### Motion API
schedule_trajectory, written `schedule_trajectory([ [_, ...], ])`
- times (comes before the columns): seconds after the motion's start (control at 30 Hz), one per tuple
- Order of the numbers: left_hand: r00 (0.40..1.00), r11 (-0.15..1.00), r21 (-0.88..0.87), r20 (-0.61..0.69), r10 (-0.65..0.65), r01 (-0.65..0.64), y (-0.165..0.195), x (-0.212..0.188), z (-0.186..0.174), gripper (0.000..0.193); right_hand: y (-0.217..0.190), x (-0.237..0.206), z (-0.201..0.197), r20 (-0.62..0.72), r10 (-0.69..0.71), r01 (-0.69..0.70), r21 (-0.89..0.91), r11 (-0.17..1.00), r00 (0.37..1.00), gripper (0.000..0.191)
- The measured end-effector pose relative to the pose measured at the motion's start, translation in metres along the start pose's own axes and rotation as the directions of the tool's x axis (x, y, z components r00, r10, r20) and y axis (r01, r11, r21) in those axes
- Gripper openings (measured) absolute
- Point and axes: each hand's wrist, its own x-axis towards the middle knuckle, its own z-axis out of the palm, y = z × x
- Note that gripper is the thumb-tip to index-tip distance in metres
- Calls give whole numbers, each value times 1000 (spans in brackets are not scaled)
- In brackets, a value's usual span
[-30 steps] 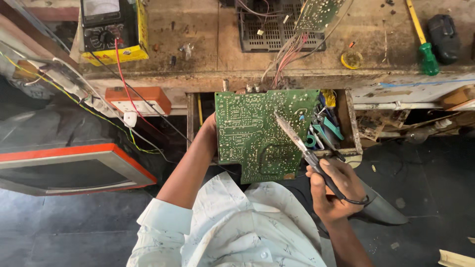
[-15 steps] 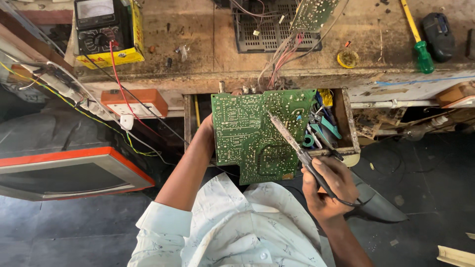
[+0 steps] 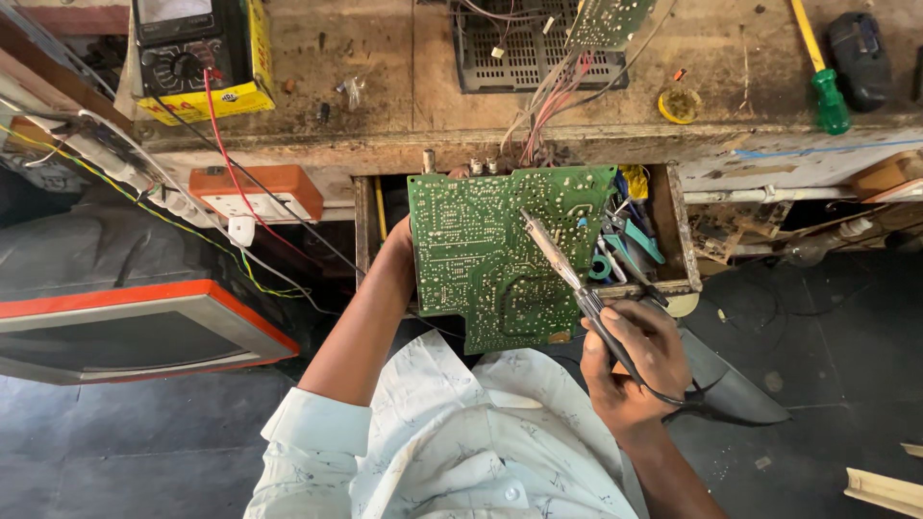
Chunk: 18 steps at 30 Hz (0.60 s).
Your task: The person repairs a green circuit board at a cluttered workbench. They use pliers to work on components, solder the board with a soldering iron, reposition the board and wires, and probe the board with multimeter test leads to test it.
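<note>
While the head camera looks straight down, the green circuit board (image 3: 505, 255) serves as landmark: it is held solder side up over an open wooden drawer (image 3: 673, 231) set under the edge of the workbench (image 3: 385, 86).

Head view, board and iron. The soldering iron (image 3: 567, 274) lies diagonally across the board's right half, its long axis running from the tip, near the board's upper middle, down and to the right toward the person's body. The tip appears to rest on or just above the solder side; contact cannot be confirmed from this angle.

Head view, hands. The right hand (image 3: 635, 360), just below the board's lower right corner, is closed around the iron's dark handle, wrist bent inward, with the cord trailing off behind the hand. The left hand (image 3: 399, 255) grips the board's left edge, its fingers hidden behind the board, the forearm rising from a pale shirt sleeve (image 3: 317, 432). The right hand is the nearer to the working point.

Head view, surroundings. Pliers and cutters (image 3: 630, 240) fill the drawer right of the board; a yellow multimeter (image 3: 197, 53) sits far above and left of it; a green-handled screwdriver (image 3: 825, 91) lies far above and right.
</note>
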Motion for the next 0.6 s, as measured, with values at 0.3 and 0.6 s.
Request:
schedule_trajectory([
  [0.3, 984, 949, 262, 38, 173, -177, -1, -10, 2, 39, -3, 1, 5, -36, 9, -9, 10, 1000, 999, 30],
  [0.6, 943, 832, 447, 196, 268, -329, -1, -23, 17, 42, -4, 0, 3, -25, 49, -48, 26, 998, 998, 29],
])
